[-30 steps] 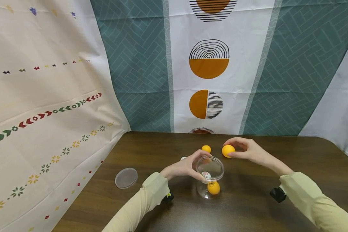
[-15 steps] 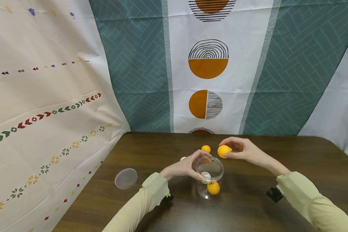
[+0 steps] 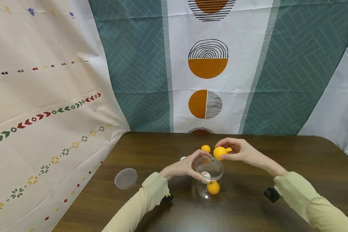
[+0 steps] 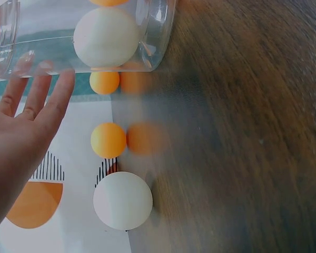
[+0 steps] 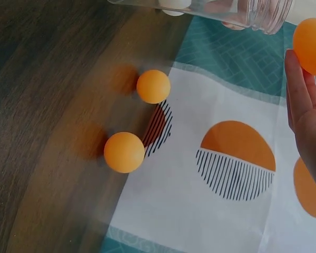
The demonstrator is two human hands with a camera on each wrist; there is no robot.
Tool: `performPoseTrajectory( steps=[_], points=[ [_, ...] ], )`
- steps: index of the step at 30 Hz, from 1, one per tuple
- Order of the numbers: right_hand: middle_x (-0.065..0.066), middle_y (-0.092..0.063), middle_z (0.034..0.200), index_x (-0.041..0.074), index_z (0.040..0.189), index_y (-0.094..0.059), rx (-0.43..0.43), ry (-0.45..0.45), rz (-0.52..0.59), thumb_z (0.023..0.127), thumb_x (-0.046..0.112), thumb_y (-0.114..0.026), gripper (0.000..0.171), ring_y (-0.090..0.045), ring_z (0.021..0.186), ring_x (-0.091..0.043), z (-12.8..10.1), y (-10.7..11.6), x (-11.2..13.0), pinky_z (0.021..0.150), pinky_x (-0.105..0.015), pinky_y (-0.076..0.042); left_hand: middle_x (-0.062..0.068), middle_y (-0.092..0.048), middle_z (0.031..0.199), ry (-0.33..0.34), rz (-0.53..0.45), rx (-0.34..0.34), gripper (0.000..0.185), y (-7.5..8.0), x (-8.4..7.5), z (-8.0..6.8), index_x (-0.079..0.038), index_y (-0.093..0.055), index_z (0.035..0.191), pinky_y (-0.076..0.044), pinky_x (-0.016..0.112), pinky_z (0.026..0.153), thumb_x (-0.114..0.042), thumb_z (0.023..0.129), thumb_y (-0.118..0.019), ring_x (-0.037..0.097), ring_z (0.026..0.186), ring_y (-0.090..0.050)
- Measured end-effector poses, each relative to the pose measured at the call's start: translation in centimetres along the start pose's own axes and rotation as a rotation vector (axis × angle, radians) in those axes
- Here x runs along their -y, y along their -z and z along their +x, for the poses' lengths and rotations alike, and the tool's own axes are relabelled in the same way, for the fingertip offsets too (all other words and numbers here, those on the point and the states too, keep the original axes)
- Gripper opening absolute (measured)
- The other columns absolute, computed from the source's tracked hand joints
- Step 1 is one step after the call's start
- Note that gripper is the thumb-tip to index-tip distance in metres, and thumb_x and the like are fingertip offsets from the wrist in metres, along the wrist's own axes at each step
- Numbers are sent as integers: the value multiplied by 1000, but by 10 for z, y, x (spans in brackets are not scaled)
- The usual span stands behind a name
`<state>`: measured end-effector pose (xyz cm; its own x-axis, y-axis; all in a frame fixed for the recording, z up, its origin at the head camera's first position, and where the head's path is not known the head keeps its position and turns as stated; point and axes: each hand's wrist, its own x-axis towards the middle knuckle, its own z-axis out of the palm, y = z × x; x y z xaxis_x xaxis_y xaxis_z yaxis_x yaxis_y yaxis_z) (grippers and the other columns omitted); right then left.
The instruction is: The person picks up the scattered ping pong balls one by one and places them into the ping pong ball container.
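Note:
My left hand holds a clear plastic jar near its open top, thumb in front and fingers behind. Inside the jar lie a white ping-pong ball and an orange ping-pong ball. Just beyond the rim, on the back right, my right hand pinches another orange ping-pong ball between thumb and fingers. In the right wrist view that held ball sits at the fingertips, slightly beyond the jar's mouth.
Behind the jar, two orange balls and a white ball rest on the dark wooden table. A round clear lid lies flat at the left. Patterned cloth hangs along the table's back edge.
My right hand has moved left with the orange ping-pong ball, closer to the jar's rim, uncovering part of an orange ball behind it. The left hand and jar stay put.

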<state>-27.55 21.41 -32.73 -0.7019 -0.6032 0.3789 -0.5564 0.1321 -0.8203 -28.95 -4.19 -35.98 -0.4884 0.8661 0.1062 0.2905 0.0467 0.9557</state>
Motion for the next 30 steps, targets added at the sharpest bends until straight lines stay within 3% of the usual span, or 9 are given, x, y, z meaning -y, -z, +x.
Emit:
performPoseTrajectory(
  steps=[4,13,23,30],
  points=[
    [-14,-55,104,-5,110,-54,10,2,9,80,-2,-66,33,-52,90,-28,1,-2,1,78,-39,-47,2,-37,131,-11,-6,7,70,1,2,1,-5,-28,131,-30,31,97,2,74,-68,11,121,-34],
    [-13,-56,105,0,110,-56,34,14,26,80,-2,-66,32,-52,92,-30,3,-5,0,80,-39,-46,-4,-35,132,-28,-1,1,71,7,28,8,-17,-31,130,-29,28,97,1,73,-70,9,122,-33],
    [-13,-56,105,-4,111,-55,52,13,40,80,-2,-66,33,-51,93,-32,4,-9,0,80,-44,-45,-6,-34,132,-47,2,11,71,7,29,8,-19,-31,129,-29,29,97,0,73,-70,10,122,-32],
    [-13,-56,104,-3,110,-55,58,17,28,79,-1,-67,33,-52,92,-29,5,-11,1,81,-41,-46,-5,-35,131,-48,-9,12,71,7,28,8,-18,-30,129,-27,31,99,2,74,-70,10,122,-32]
  ],
)
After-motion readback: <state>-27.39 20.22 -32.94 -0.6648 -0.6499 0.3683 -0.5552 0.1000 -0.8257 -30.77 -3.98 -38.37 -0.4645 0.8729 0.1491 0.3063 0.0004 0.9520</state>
